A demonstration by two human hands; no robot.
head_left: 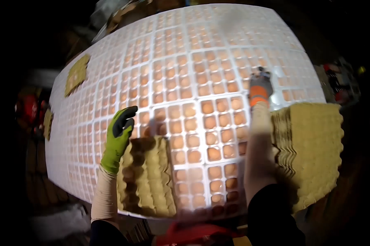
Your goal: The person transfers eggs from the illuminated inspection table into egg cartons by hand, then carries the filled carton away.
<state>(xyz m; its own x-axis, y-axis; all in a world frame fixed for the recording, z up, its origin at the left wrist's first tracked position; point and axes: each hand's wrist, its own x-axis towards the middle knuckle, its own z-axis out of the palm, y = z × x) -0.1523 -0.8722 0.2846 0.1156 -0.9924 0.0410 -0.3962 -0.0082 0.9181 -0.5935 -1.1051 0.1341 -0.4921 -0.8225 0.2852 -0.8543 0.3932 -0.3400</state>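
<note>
My left hand (121, 133), in a green glove with dark fingertips, is raised just above the top left corner of a yellowish egg tray (152, 176). Its fingers are curved and apart, with nothing between them. Stretched forward over the right part of the surface is my right hand (261, 84), in a grey glove with an orange cuff. It is blurred, and its fingers point away from me over the white trays; what it may hold cannot be made out. Brown eggs (213, 153) sit in the square pockets of clear plastic trays (199, 166) below.
A thick stack of egg trays (316, 147) stands at the right edge. Another tray piece (77, 76) lies at the far left, and a small one (48, 124) beyond the left edge. Red objects (29, 110) are at the far left, with red and grey items (339, 82) at right.
</note>
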